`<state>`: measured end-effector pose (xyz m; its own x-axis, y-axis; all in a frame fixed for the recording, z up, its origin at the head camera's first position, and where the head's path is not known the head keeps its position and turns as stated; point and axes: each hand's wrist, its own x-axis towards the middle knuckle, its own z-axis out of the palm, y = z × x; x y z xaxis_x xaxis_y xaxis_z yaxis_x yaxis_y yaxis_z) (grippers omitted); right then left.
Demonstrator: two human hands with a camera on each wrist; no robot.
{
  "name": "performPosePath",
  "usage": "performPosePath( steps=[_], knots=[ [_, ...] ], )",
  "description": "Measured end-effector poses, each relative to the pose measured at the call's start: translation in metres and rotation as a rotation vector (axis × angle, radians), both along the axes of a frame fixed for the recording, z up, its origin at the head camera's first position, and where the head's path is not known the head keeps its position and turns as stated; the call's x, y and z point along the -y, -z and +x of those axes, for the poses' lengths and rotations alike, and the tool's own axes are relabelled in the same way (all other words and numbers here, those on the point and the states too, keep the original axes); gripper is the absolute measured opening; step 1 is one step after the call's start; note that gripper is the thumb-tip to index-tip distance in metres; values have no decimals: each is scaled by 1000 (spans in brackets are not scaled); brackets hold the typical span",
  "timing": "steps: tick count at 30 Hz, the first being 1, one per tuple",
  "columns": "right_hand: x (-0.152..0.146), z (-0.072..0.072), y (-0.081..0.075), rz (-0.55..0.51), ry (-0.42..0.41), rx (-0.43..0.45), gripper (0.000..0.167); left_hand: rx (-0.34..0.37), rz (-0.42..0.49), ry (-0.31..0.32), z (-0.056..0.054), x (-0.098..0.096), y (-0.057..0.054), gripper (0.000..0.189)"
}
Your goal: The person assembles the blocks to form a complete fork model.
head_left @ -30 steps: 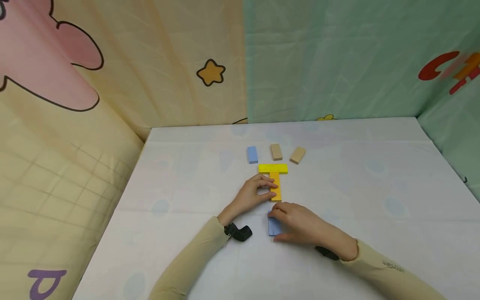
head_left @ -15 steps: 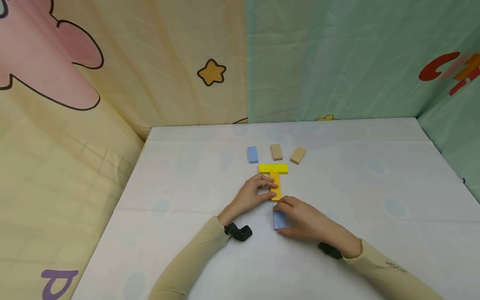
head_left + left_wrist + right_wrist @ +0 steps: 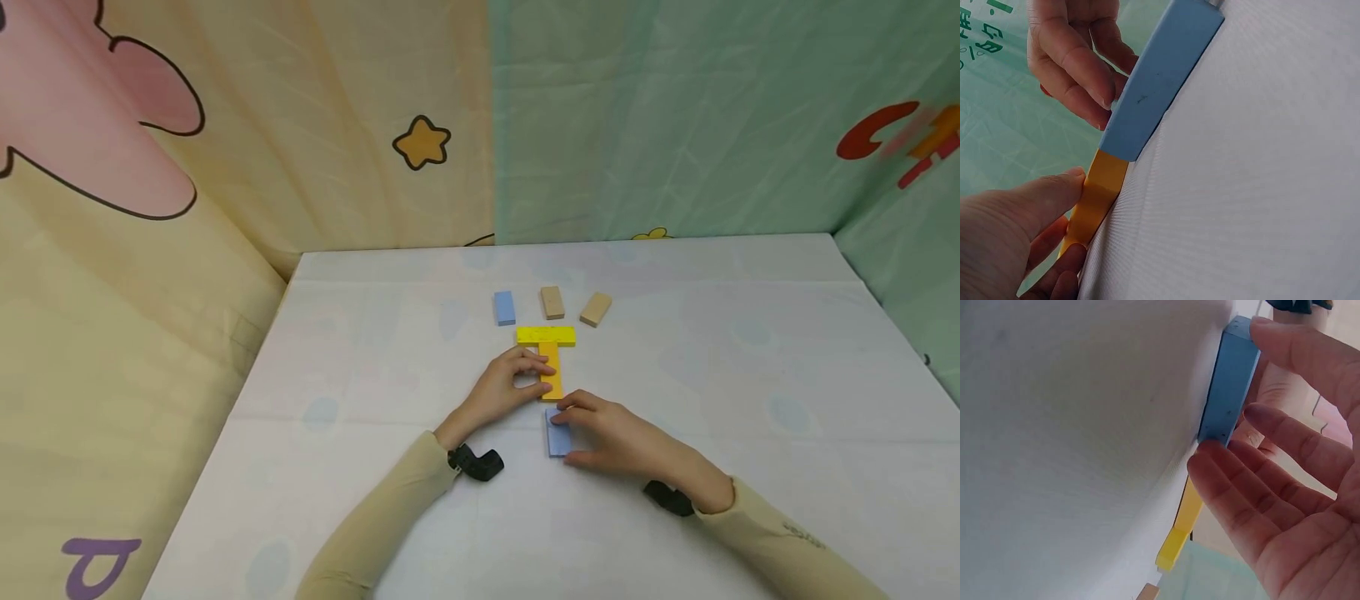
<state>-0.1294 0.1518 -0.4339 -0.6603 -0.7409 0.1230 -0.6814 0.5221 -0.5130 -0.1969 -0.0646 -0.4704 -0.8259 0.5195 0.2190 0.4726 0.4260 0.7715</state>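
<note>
In the head view, my left hand (image 3: 504, 388) holds an orange block (image 3: 551, 373), thumb and fingertips at its left edge and top. A yellow block (image 3: 546, 336) lies crosswise at its far end, forming a T. Right at the orange block's near end lies a blue block (image 3: 557, 442), lengthwise in line with it; the left wrist view shows the orange block (image 3: 1097, 187) end to end with the blue block (image 3: 1154, 87). My right hand (image 3: 626, 442) is spread loosely beside the blue block, thumb near its near end and fingertips around its far end.
Farther back lie another blue block (image 3: 505, 308) and two tan wooden blocks, one straight (image 3: 552, 302) and one tilted (image 3: 596, 309). A white cloth (image 3: 360, 333) covers the table. Printed curtains (image 3: 637, 125) stand behind and at both sides.
The near blue block has slid away from me and slightly right, up to the orange block's end. My right hand has loosened and drawn slightly right. My left hand stays put.
</note>
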Motion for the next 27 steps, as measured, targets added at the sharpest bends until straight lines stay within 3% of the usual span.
performPosePath(
  steps=[14, 27],
  knots=[
    [4, 2, 1, 42, -8, -189, 35, -15, 10, 5, 1, 0, 0, 22],
    [2, 0, 3, 30, -15, -250, 38, -3, 10, 4, 1, 0, 0, 22]
  ],
)
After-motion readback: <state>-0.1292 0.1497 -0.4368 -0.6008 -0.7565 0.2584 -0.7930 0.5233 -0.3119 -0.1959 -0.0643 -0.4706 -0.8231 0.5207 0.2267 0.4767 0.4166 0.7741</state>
